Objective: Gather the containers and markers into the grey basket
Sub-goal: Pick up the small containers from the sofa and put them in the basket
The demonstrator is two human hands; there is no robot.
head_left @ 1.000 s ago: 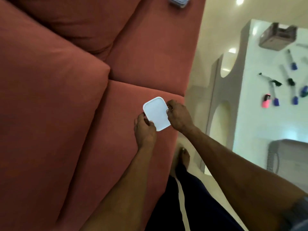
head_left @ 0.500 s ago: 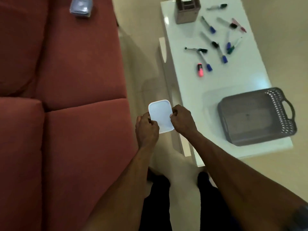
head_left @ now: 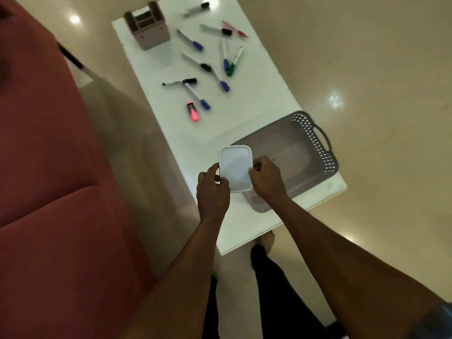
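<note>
I hold the white container (head_left: 236, 168) with both hands above the near end of the white table (head_left: 171, 133). My left hand (head_left: 212, 192) grips its left edge, fingers curled round the rim. My right hand (head_left: 266, 178) grips its right edge, fingers and thumb pinched on the rim. The container's lid faces up toward the camera and overlaps the near-left corner of the grey basket (head_left: 318, 148) in view; I cannot tell whether it touches the basket.

The grey basket sits on the near-right part of the table, its perforated walls and far handle visible, its floor bare where I can see it.

The markers lie scattered on the far half of the table, well apart from the basket:
1. A pink highlighter (head_left: 193, 112), nearest to me.
2. A blue-capped marker (head_left: 198, 96) just beside it, its far end meeting a black-capped marker (head_left: 181, 81).
3. A second blue-capped marker (head_left: 220, 79) near the centre.
4. A green-capped marker (head_left: 234, 61) touching a blue-capped one at the cap end.
5. More markers further back, including a red pen (head_left: 234, 29).

A grey pen holder (head_left: 148, 26) stands upright at the far-left corner of the table. A red sofa (head_left: 49, 192) fills the left side of the view.
</note>
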